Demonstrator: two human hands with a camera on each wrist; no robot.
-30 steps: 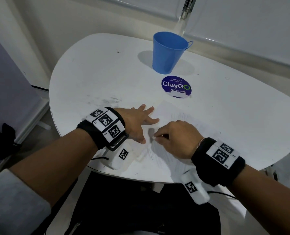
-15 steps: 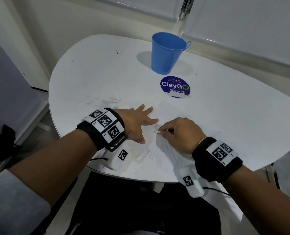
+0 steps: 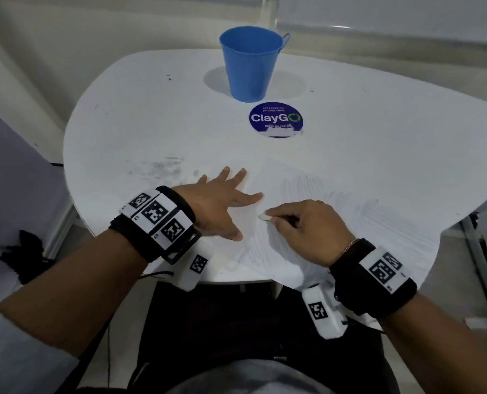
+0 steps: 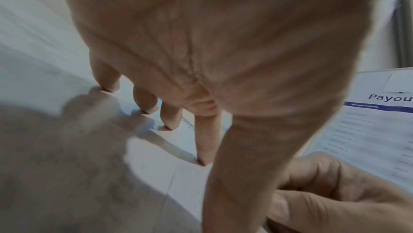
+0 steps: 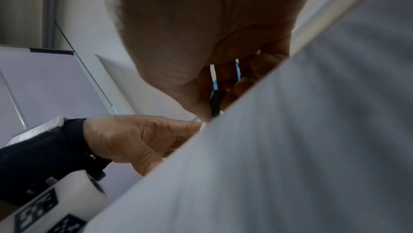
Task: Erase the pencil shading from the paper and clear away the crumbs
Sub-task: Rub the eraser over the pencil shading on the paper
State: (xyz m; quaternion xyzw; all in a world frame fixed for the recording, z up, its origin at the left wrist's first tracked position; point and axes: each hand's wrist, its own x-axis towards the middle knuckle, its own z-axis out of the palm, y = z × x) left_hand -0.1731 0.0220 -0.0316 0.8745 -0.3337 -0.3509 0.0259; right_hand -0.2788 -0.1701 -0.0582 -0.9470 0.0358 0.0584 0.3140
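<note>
The paper [image 3: 316, 211] is pinned flat to the tabletop [image 3: 151, 123] by the left hand [image 3: 222, 206], its fingers [image 3: 248, 198] straight and spread. A white eraser [image 3: 265, 216] is pinched between the curled fingers [image 3: 283, 213] of the right hand [image 3: 310, 228], just beside the left thumb, and is pressed on the pencil shading [image 3: 307, 189]. A blue cup [image 3: 250, 64] is set well beyond both hands.

Blue bucket [image 3: 252, 64] far beyond paper [image 3: 336, 211]
</note>
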